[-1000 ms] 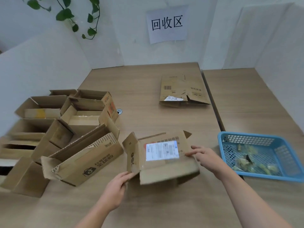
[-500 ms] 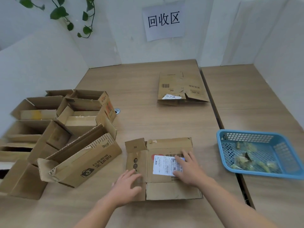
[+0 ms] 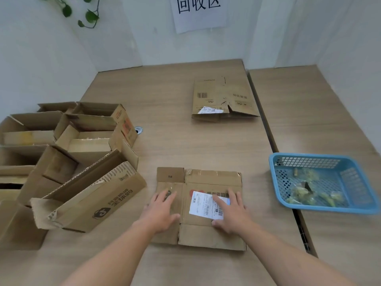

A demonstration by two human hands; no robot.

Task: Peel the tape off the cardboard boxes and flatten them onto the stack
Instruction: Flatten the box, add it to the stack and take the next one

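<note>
- Head view: the flattened box (image 3: 212, 178) lies flat on the near middle of the wooden table (image 3: 175, 145), label side up. Its flaps point to the far and near edges and its fold line runs near to far. It looks about as wide as it is deep, so you cannot tell a long axis.
- A white shipping label (image 3: 201, 205) sits on its wider right panel, and clear tape shows along the far flap.
- To your left, open cardboard boxes (image 3: 82, 139) crowd together. The nearest, a printed box (image 3: 99, 203), lies tipped on its side just beside the flattened box.
- To your right, apart from the box, a blue basket (image 3: 329, 209) holds tape scraps (image 3: 305, 193).
- Far and slightly right lies the stack (image 3: 220, 98) of flattened cardboard, well apart, with bare table between.
- Your left hand (image 3: 159, 211) presses palm-down on the narrow left panel, fingers straight and holding nothing.
- Your right hand (image 3: 233, 213) presses flat on the right panel, fingers spread and overlapping the label's right edge.
</note>
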